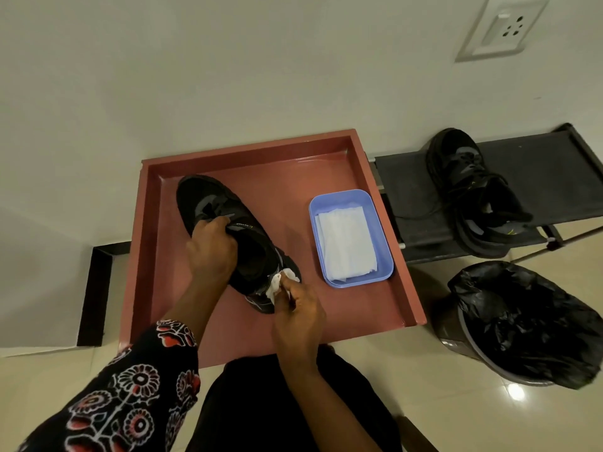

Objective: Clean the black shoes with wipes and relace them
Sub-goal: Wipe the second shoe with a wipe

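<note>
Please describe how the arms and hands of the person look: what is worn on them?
The left arm wears a black sleeve printed with red and white flowers, ending before the wrist. The right forearm is bare in view. Both hands, left and right, are bare: no gloves.

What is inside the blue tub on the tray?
The blue tub holds a stack of folded white wipes. How many there are, and anything beneath them, is hidden by the top sheet.

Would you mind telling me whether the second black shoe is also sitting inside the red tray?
No, the second black shoe rests on the dark metal-framed shoe rack, to the right of the square red tray.
</note>
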